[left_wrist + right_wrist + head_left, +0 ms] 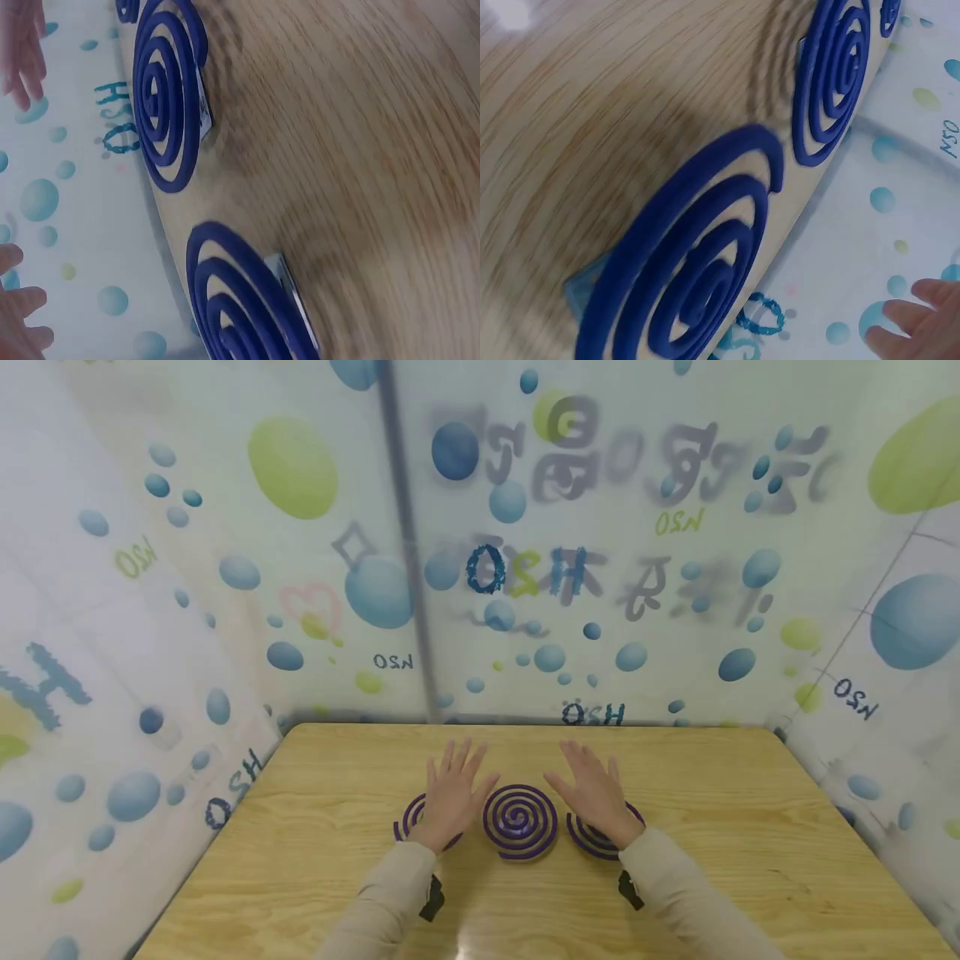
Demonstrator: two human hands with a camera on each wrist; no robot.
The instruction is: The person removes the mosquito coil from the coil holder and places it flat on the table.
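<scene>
- Head view: three purple coils lie in a row on the table; the left coil (406,817) and right coil (592,841) are partly hidden by hands, the middle coil (517,817) shows whole between them.
- The left hand (452,797) and right hand (596,793) are flat, fingers straight and spread, with nothing in their hold; the even row and mirrored hands suggest a deliberate, symmetrical layout.
- The table (720,827) has its far edge beyond the fingertips, with the patterned sheet (675,677) behind it; bare wood runs well out to both sides, so sideways room looks ample.
- Left wrist view: pale pieces (292,292) show under the nearest two coils, perhaps to prop them off the wood; the left hand's fingers appear at the border, apart from the coils; the right hand hangs opposite.
- Right wrist view: the right coil is nearest, a pale corner under it; the right hand's fingers stand clear of it; wood widens on the near side, while the far edge runs close behind the row.
</scene>
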